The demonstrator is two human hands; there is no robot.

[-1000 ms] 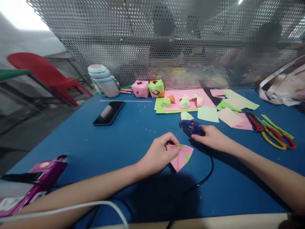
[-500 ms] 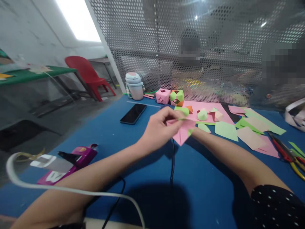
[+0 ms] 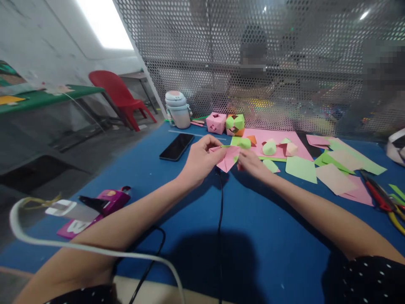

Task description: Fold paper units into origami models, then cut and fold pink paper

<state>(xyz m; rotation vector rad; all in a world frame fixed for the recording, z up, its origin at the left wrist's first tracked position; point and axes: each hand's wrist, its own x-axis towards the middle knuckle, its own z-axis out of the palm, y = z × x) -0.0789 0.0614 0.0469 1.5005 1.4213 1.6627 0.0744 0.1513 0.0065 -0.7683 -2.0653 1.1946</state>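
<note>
Tabletop: blue. My sleeves: black, white-dotted. The paper I gripped: pink, with green touches. Far paper cubes: left one pink; right one green, orange and pink. Phone: black. Power strip, left: magenta. Chair, far left: red. Scissors, right: red and yellow handles.

The left sleeve and right sleeve are black fabric patterned with small, scattered white dots. Each ends around the elbow, leaving the forearms bare down to the left hand and right hand, both also bare. The picture's lower edge cuts off both sleeves.
</note>
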